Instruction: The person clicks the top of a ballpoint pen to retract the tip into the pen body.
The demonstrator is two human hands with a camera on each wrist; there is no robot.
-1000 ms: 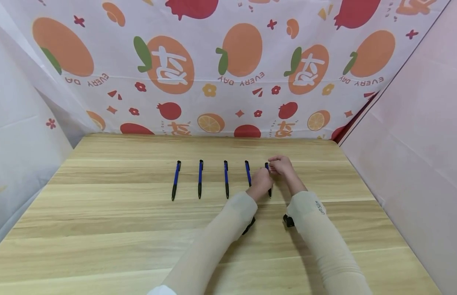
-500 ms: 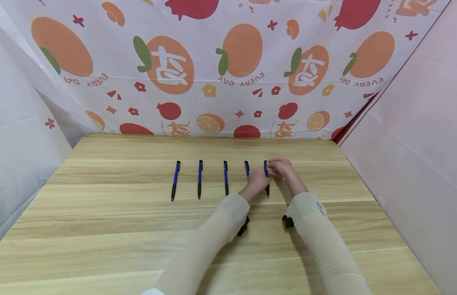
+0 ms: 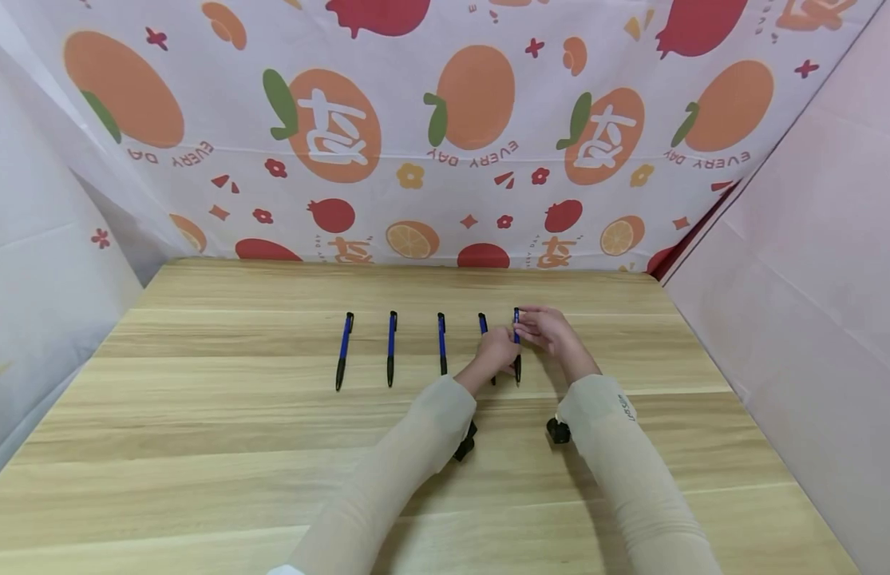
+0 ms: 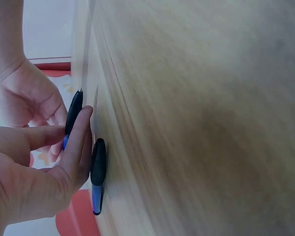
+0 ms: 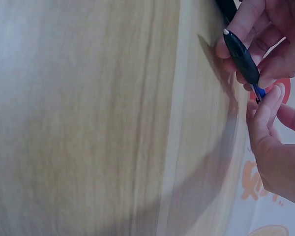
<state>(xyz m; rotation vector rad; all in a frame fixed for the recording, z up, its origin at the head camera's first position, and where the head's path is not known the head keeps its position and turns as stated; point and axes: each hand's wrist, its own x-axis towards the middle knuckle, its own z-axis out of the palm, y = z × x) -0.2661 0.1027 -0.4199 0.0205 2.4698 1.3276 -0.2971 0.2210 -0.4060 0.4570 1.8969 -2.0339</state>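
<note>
A blue ballpoint pen with a black grip [image 3: 518, 369] stands between both hands at the right end of a row of like pens. My left hand [image 3: 497, 349] pinches it near the grip between thumb and fingers, as the left wrist view shows. On the blue upper part, fingers and thumb of my right hand [image 3: 548, 327] hold the same pen. Its small metal tip [image 5: 226, 32] shows beyond the grip in the right wrist view and points toward my body. Just left of it a second pen [image 4: 98, 174] lies on the table, partly covered by my left hand in the head view.
Further left on the wooden table [image 3: 222, 447] lie three more pens, the leftmost pen [image 3: 344, 351] slightly slanted. Black wrist devices [image 3: 558, 431] hang under both sleeves. A fruit-printed cloth [image 3: 409, 160] rises behind the table's far edge, with pale cloth at both sides.
The held pen has shifted slightly left and straightened, its top edging farther away. My left hand has drawn left and now overlaps the neighbouring pen. The right hand stays almost in place.
</note>
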